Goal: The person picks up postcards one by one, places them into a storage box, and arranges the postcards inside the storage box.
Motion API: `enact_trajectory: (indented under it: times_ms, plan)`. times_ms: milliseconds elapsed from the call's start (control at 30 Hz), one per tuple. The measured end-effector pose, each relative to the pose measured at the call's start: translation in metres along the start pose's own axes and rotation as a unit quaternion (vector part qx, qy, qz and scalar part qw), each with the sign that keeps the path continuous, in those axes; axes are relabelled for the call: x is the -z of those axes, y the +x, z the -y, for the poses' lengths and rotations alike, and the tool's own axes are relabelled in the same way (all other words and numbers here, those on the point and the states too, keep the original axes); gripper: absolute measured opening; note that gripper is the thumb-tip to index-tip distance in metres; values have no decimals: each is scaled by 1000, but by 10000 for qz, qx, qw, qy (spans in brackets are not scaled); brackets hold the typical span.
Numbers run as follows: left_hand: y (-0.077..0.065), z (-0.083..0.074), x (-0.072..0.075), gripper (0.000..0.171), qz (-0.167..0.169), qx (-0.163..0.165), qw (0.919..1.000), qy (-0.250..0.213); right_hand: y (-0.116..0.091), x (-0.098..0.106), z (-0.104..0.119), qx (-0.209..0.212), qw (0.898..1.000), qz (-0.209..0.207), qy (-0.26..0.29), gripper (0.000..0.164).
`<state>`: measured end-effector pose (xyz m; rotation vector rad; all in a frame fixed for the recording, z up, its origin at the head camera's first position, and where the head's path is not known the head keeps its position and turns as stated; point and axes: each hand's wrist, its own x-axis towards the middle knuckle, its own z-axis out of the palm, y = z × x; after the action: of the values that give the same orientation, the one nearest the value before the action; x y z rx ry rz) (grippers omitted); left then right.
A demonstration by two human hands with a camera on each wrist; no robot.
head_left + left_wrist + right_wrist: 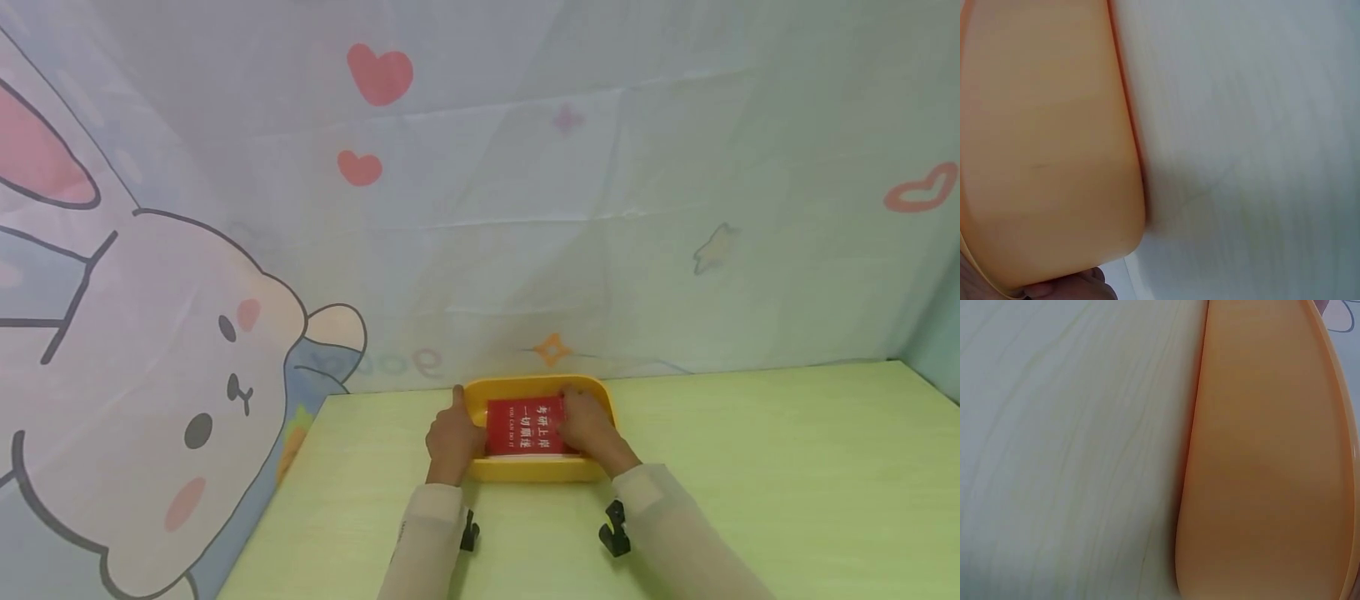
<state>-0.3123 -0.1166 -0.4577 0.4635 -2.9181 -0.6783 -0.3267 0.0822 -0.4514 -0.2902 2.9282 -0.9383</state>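
A yellow plastic tray (525, 472) sits on the table near the wall cloth, and its orange-looking side fills much of both wrist views. Inside it lies a red notebook (523, 427) with white lettering and a pale edge along its near side. My left hand (454, 437) grips the tray's left end, thumb over the inside; its fingers (1079, 287) show against the outer wall in the left wrist view. My right hand (590, 423) reaches over the tray's right front corner and holds the notebook's right end, covering that part of it.
The pale yellow-green table (750, 467) extends to both sides of the tray. Behind it hangs a light cloth (525, 250) printed with a rabbit and hearts. Black clips (617, 529) show at both sleeves, above the table.
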Motion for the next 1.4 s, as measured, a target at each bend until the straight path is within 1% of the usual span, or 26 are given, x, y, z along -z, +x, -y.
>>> enact_trajectory:
  times_ms: [200,500,700,1000,1200,1400]
  plan:
    - [1,-1,0,80,22,10,10000,12,3,-1,-3,165,9993,-83,-324,52]
    - [1,0,-2,81,68,16,10000,-64,2,-4,-4,114,9989,-122,-435,50]
    - [0,0,-1,80,49,8,10000,-87,2,-6,-5,156,9983,-160,-529,48]
    - [0,1,-3,79,-65,-112,9999,-26,-1,-3,-4,362,9959,-327,-759,41]
    - [0,1,-3,79,-113,-136,9998,-52,-3,-1,-1,250,9972,-248,-661,40]
    - [0,1,-4,79,-55,-121,9999,-77,-3,-1,-1,90,9983,-209,-546,44]
